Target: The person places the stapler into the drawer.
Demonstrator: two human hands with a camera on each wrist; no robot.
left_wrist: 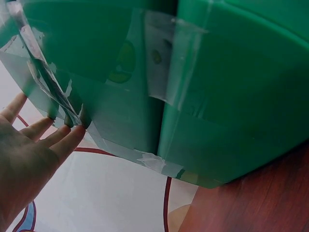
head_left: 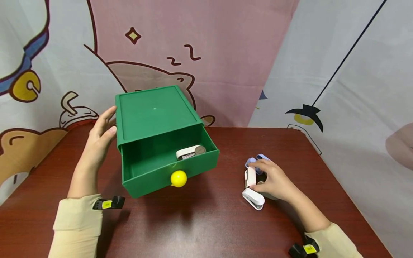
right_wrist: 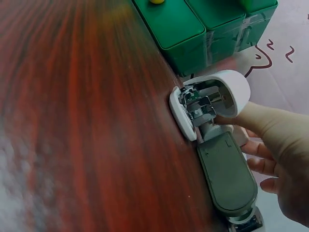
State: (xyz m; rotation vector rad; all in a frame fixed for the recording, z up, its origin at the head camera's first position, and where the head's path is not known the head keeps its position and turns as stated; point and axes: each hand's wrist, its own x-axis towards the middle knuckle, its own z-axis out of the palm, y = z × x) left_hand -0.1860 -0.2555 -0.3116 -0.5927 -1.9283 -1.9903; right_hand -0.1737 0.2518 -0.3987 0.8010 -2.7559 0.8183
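Note:
A green drawer box (head_left: pixel 158 114) stands on the table with its drawer (head_left: pixel 145 179) pulled out. A white and grey stapler (head_left: pixel 190 152) lies inside the drawer. My left hand (head_left: pixel 101 138) rests against the box's left side, its fingertips touching the wall in the left wrist view. At the right, my right hand (head_left: pixel 274 179) pinches a pale pinkish stapler (head_left: pixel 251 175) between thumb and fingers. In front of it lies a white stapler (head_left: pixel 254 199), behind it a lilac-blue one (head_left: pixel 262 157). A grey-green stapler (right_wrist: pixel 227 169), mostly hidden under the hand from above, shows in the right wrist view.
A yellow ball knob (head_left: pixel 179 178) sticks out from the drawer front. Clear tape (left_wrist: pixel 159 63) runs across the box's side. The brown table (head_left: pixel 193 229) ends at a printed cloth (head_left: pixel 226 64) behind it.

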